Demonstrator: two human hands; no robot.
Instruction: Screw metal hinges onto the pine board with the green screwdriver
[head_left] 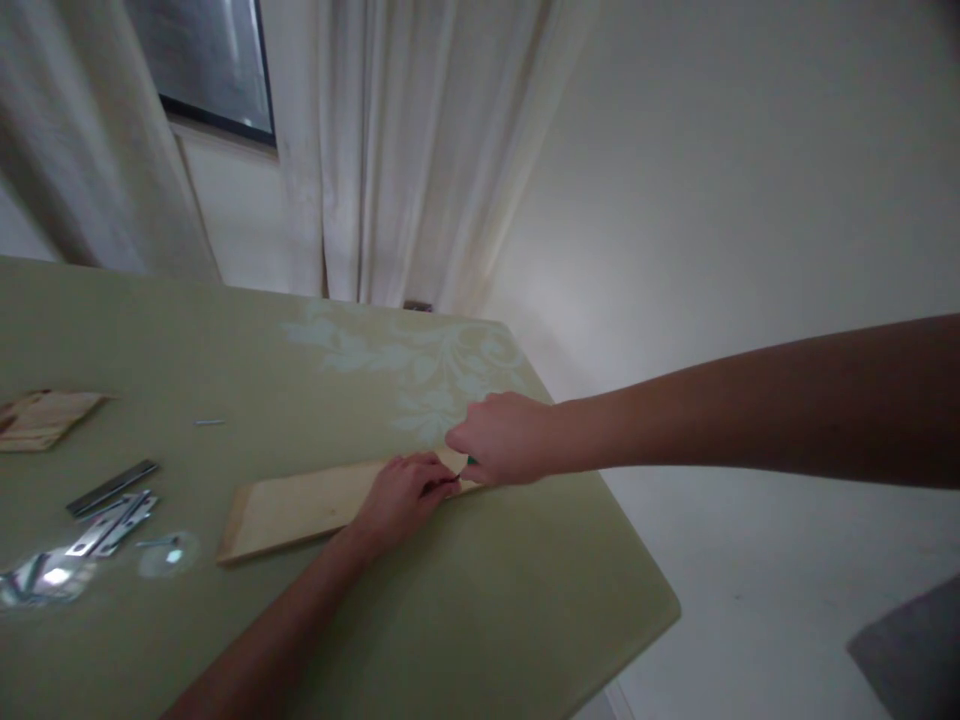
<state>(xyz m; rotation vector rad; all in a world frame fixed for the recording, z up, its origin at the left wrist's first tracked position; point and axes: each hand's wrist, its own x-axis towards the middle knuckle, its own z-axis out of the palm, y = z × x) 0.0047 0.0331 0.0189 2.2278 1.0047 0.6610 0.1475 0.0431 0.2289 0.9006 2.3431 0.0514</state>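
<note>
Tool (471, 461) sits enclosed in right hand (508, 438), left hand (403, 495) on board (300, 508).

Green table (480, 610): board (300, 510), metal plates (94, 528)

Room lies before the board (300, 510); plates (129, 521) obstruct left.

Behind the table (525, 610), curtains (442, 150) are hung; on it, a board (300, 508) is laid, with metal plates (99, 530) to its left, a wooden piece (49, 418) behind these.
</note>
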